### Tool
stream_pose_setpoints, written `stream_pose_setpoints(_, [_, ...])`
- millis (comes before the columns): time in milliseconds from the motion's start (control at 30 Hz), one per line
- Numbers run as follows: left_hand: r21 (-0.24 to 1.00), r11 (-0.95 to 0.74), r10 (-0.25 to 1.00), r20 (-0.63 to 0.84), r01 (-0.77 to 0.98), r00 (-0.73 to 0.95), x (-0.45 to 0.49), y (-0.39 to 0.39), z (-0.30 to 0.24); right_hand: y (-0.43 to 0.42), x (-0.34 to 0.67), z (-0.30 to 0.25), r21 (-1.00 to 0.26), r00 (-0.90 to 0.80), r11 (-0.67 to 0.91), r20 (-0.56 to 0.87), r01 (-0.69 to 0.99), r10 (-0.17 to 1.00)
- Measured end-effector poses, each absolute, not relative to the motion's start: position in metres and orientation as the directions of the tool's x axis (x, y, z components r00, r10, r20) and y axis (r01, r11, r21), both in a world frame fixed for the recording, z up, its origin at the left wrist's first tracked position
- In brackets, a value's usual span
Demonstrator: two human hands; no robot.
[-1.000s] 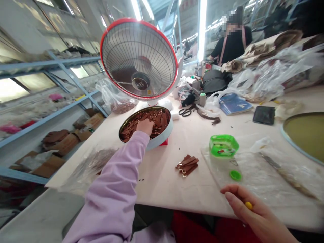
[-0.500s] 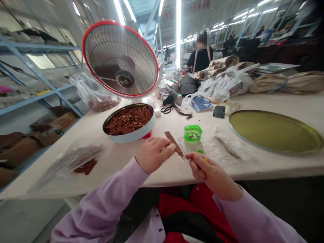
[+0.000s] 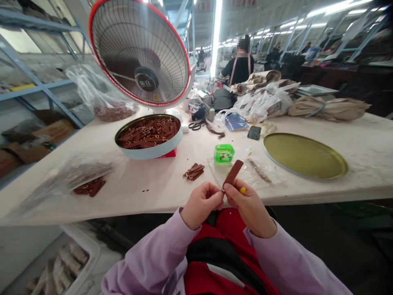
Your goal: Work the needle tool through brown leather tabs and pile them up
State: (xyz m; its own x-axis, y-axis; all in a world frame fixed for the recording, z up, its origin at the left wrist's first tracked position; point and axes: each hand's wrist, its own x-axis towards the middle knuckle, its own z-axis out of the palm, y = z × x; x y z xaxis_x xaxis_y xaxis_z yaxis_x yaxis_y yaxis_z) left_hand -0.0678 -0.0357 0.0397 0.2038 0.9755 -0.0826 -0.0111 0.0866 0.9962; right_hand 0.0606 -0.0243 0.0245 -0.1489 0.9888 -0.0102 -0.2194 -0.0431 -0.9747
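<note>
A flat brown strap, leather-like, slants up from between my two closed hands. My right hand pinches it low down with the thumb, and a small yellow handle end sticks out of the same fist; the rest of that tool is hidden. My left hand is closed at the strap's lower end, its fingertips touching my right hand's. A small pile of brown straps with metal rings lies beyond my left hand. Behind the strap stands a bright green container with small bits inside.
A round tin full of brown straps sits at left on a red box, beneath a red-rimmed fan heater. Its gold lid lies right. Plastic bags, scissors and wrapped bundles surround them. One person is beyond.
My hands have come together nearer the table's front edge. The strap now tilts up to the right, with my right thumb on it. The strap pile, formerly behind my left hand, shows.
</note>
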Motion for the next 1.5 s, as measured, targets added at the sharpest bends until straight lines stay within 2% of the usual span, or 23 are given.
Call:
stream_pose_setpoints(167, [0.953,-0.077,0.997,0.079,0.292,0.004,-0.065,-0.039,0.034,-0.024,0.058,0.018,-0.997,-0.087,0.018,0.025,-0.069,0.996])
stream_pose_setpoints(267, [0.926,-0.088,0.995,0.097,0.366,-0.007,-0.066,-0.038,0.031,-0.022,0.060,0.017,-0.999,-0.135,0.013,0.018,-0.039,0.991])
stream_pose_setpoints(367, [0.948,-0.056,0.998,0.048,0.313,0.035,-0.068,-0.034,0.028,-0.021,0.062,0.017,-1.000,-0.189,0.016,0.018,-0.015,0.982])
stream_pose_setpoints(533, [0.948,-0.040,0.999,0.044,0.317,-0.006,-0.067,-0.033,0.022,-0.015,0.062,0.018,-0.967,-0.106,0.118,0.096,0.225,0.990])
stream_pose_setpoints(600, [0.959,-0.030,0.999,0.025,0.281,0.020,-0.067,-0.032,0.020,-0.011,0.063,0.016,-0.966,-0.086,0.099,0.081,0.239,0.993])
stream_pose_setpoints(733, [0.992,0.008,0.983,-0.032,0.130,0.182,-0.070,-0.028,0.016,-0.003,0.067,0.011,-0.995,-0.153,-0.095,-0.099,0.030,0.983])
stream_pose_setpoints(833, [0.993,0.041,0.983,-0.060,0.108,0.172,-0.073,-0.023,0.012,-0.003,0.069,0.008,-0.959,-0.262,-0.242,-0.199,-0.146,0.944])
stream_pose_setpoints(933, [0.995,0.103,0.985,-0.101,-0.006,0.141,-0.073,-0.020,0.007,-0.005,0.068,0.007,-0.930,-0.314,-0.310,-0.239,-0.199,0.919])
stream_pose_setpoints(1067, [0.976,0.188,0.967,-0.165,-0.109,0.193,-0.071,-0.017,0.003,-0.005,0.066,0.006,-0.963,-0.222,-0.222,-0.186,-0.151,0.957])
stream_pose_setpoints(1233, [0.979,0.184,0.971,-0.167,-0.090,0.173,-0.069,-0.015,0.005,-0.007,0.066,0.004,-0.997,-0.122,-0.072,-0.075,0.032,0.990])
stream_pose_setpoints(1333, [0.981,0.184,0.977,-0.176,-0.059,0.123,-0.067,-0.015,0.006,-0.009,0.068,0.003,-0.996,-0.080,-0.020,-0.027,0.086,0.996])
stream_pose_setpoints(1500, [0.984,0.175,0.984,-0.173,-0.025,0.049,-0.063,-0.016,0.003,-0.008,0.069,0.005,-0.990,-0.145,0.018,-0.003,0.140,0.989])
